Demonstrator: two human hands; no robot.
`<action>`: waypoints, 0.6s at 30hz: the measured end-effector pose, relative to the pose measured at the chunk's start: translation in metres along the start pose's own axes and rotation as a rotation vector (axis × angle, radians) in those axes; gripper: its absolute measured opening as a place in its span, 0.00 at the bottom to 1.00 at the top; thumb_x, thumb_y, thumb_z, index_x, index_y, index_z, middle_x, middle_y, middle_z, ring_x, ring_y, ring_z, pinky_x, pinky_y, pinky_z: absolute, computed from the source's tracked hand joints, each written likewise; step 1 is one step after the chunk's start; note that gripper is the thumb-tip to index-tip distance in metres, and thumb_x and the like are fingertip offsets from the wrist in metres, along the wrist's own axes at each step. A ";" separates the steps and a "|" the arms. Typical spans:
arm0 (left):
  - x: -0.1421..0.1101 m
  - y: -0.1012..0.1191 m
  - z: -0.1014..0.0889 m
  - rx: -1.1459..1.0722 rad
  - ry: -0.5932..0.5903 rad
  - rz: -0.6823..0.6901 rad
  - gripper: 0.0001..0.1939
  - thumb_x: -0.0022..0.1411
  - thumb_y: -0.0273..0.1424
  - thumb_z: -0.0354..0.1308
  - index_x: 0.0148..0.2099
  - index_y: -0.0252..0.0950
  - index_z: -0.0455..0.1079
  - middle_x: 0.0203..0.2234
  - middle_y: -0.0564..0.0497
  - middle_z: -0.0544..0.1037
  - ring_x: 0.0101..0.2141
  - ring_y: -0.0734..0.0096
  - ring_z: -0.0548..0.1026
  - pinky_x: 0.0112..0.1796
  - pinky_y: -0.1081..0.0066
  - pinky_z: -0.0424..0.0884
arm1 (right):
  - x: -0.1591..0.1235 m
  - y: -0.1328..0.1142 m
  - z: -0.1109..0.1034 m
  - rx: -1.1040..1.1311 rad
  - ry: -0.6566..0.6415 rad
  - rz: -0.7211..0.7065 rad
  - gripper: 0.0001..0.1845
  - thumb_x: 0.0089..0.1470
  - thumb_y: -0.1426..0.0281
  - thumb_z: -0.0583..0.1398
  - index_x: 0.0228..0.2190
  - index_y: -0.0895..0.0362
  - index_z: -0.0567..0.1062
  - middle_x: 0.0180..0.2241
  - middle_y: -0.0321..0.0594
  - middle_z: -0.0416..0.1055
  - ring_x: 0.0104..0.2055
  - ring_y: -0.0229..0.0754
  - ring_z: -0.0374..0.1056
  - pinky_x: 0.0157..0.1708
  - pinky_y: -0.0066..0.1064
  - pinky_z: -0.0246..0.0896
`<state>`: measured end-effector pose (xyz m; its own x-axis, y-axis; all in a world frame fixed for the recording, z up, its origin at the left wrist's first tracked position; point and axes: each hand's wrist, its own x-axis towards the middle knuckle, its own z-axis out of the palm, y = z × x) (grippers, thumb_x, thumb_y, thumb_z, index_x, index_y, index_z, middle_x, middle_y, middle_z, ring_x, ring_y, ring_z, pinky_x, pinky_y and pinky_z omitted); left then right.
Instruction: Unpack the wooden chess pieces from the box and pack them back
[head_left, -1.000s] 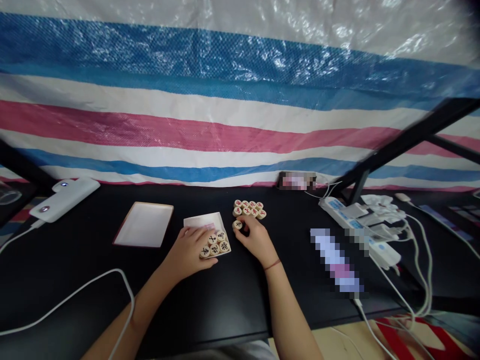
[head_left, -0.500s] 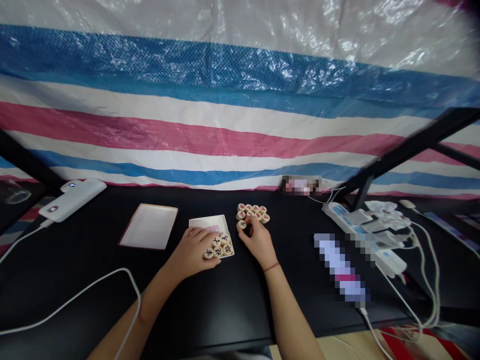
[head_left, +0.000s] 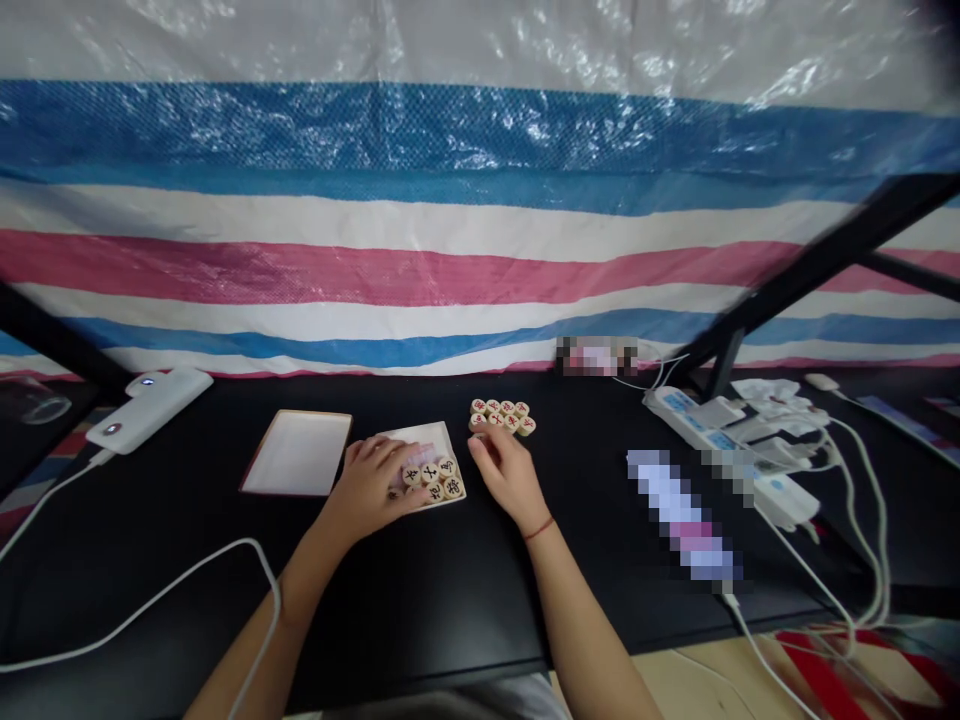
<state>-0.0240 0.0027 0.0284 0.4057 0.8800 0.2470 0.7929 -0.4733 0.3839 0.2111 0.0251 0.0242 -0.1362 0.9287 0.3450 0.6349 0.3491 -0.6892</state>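
A small white box (head_left: 442,432) lies on the black table (head_left: 420,590) and holds several round wooden chess pieces (head_left: 433,476) with black characters. My left hand (head_left: 371,488) lies flat on the box, its fingers stretched out and touching those pieces. A cluster of loose pieces with red characters (head_left: 501,415) sits just behind and to the right. My right hand (head_left: 508,472) is between the box and the cluster. Its fingers are curled and pinched at the cluster's near left edge, hiding the piece they grip.
The box's white lid (head_left: 296,452) lies to the left. A white power bank (head_left: 150,395) with a cable (head_left: 187,565) is at far left. A power strip with plugs and cords (head_left: 739,450) and a blurred object (head_left: 679,515) lie to the right. A striped tarp (head_left: 450,260) hangs behind.
My right hand has drawn slightly left and nearer the box, and the piece it pinched is now hidden under its fingers. My left hand has slid a little further over the box.
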 end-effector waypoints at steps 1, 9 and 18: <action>0.000 -0.002 -0.002 0.022 0.004 -0.032 0.19 0.63 0.42 0.54 0.53 0.41 0.70 0.47 0.48 0.76 0.48 0.57 0.68 0.49 0.57 0.59 | 0.000 -0.004 0.002 0.036 -0.074 -0.019 0.16 0.63 0.62 0.51 0.44 0.55 0.73 0.35 0.40 0.74 0.35 0.40 0.70 0.38 0.28 0.62; -0.002 -0.001 0.003 0.127 0.007 -0.063 0.15 0.68 0.34 0.48 0.38 0.39 0.75 0.39 0.48 0.77 0.43 0.59 0.66 0.42 0.59 0.58 | 0.002 -0.015 0.020 -0.109 -0.292 0.012 0.21 0.66 0.61 0.47 0.32 0.54 0.75 0.31 0.38 0.76 0.34 0.40 0.71 0.33 0.26 0.56; -0.001 0.014 0.004 0.028 -0.029 -0.162 0.11 0.65 0.34 0.49 0.36 0.39 0.72 0.33 0.50 0.79 0.40 0.62 0.69 0.43 0.60 0.57 | 0.002 -0.016 0.024 -0.060 -0.265 0.016 0.21 0.66 0.60 0.47 0.32 0.55 0.76 0.30 0.40 0.76 0.33 0.41 0.71 0.34 0.27 0.58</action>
<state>-0.0115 -0.0052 0.0305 0.2839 0.9458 0.1578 0.8613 -0.3239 0.3915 0.1819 0.0246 0.0208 -0.3150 0.9371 0.1504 0.6815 0.3336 -0.6513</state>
